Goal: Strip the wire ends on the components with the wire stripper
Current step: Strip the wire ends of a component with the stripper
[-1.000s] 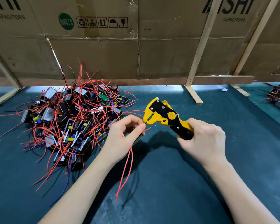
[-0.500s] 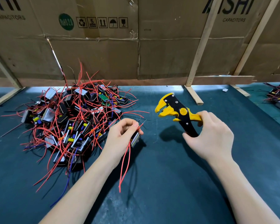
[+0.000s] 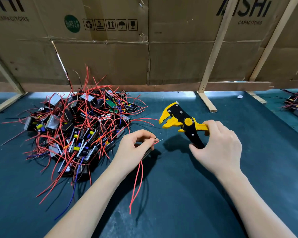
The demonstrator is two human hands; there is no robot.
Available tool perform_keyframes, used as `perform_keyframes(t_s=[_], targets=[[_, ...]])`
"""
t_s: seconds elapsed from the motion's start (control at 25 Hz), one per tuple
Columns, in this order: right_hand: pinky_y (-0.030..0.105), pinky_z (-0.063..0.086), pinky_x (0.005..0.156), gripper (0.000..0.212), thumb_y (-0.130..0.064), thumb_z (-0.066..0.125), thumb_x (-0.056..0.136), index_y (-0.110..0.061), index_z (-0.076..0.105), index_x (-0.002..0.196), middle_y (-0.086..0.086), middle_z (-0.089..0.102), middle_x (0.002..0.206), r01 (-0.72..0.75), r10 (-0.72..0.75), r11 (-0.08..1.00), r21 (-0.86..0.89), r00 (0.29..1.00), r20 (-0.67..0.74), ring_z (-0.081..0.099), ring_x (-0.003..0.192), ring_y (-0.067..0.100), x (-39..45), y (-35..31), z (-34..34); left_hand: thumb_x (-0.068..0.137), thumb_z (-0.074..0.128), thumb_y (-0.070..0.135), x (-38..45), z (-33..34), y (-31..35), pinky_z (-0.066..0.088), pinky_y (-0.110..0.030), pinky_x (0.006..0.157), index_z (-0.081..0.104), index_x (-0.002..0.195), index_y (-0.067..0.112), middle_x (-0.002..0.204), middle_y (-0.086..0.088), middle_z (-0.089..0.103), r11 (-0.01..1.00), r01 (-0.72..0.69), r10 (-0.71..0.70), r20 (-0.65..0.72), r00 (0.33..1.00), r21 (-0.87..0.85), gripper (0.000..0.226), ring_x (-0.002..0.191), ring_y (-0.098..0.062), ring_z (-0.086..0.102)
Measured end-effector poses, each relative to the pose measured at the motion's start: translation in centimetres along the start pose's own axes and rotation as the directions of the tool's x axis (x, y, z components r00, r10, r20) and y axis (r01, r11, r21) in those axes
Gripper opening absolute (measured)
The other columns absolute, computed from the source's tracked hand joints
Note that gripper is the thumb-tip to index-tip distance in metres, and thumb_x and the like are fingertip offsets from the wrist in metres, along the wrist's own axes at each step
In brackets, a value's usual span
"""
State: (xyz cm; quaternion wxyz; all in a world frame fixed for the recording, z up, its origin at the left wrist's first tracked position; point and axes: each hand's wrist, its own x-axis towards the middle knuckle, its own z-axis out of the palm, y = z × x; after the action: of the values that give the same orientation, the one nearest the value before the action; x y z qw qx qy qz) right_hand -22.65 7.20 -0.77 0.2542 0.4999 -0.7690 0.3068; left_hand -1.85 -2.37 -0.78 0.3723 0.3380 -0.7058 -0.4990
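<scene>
The left hand point(image 3: 134, 148) is pinching a thin red wire point(image 3: 156, 143) near its bared tip, above the desk point(image 3: 179, 194), its component half hidden in the palm; the lead is likely light and floppy, so gripping close to the end is helping; the right hand point(image 3: 218, 145) is squeezing the wire stripper point(image 3: 181, 121) handles, jaws gaping just beside the tip.

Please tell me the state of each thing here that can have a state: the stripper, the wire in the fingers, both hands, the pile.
wire stripper: jaws open, nothing in them
red wire end: bare tip showing, apart from the stripper
left hand: pinches the wire
right hand: grips the stripper handles
pile of components: heaped, wires tangled
</scene>
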Motion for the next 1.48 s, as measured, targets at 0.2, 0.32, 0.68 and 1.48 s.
perform_keyframes(t_s=[0.2,0.32,0.68,1.48], targets=[[0.033,0.040,0.063,0.051,-0.026,0.087,0.050,-0.009,0.062,0.091,0.002,0.060,0.077,-0.024,0.024,1.000,0.007,1.000,0.010,0.054,0.064,0.031,0.1,0.2,-0.1,0.093,0.060,0.007,0.2,0.0,0.1,0.042,-0.025,0.065,0.064,0.073,0.012,0.058,-0.003,0.059,0.995,0.080,-0.078,0.042,0.996,-0.056,0.020,0.051,-0.014,0.054],[0.032,0.038,0.064,0.050,-0.026,0.086,0.051,-0.010,0.062,0.092,0.002,0.059,0.078,-0.031,0.030,0.999,0.015,0.999,0.010,0.054,0.065,0.031,0.1,0.3,-0.1,0.093,0.061,0.007,0.1,-0.2,0.2,0.041,-0.028,0.067,0.068,0.078,0.012,0.059,-0.003,0.061,0.994,0.096,-0.091,0.112,0.989,-0.042,0.017,0.059,-0.017,0.053],[0.033,0.040,0.065,0.052,-0.027,0.087,0.051,-0.011,0.062,0.093,0.001,0.060,0.079,-0.042,0.041,0.999,0.015,0.999,0.025,0.054,0.066,0.030,0.1,0.3,-0.1,0.087,0.067,0.014,0.3,0.2,0.6,0.030,-0.019,0.049,0.073,0.072,0.017,0.038,0.009,0.039,0.972,0.196,-0.192,0.045,0.980,-0.127,0.017,0.045,-0.010,0.035],[0.035,0.039,0.062,0.050,-0.026,0.084,0.049,-0.009,0.060,0.088,0.003,0.055,0.075,0.093,-0.089,0.993,-0.075,0.995,0.053,0.055,0.066,0.032,0.3,0.9,-0.1,0.077,0.078,0.001,0.4,-1.5,-0.6,0.048,-0.013,0.062,0.075,0.082,0.011,0.075,-0.005,0.077,0.992,0.120,-0.122,0.074,0.990,0.028,0.012,0.068,-0.007,0.069]])
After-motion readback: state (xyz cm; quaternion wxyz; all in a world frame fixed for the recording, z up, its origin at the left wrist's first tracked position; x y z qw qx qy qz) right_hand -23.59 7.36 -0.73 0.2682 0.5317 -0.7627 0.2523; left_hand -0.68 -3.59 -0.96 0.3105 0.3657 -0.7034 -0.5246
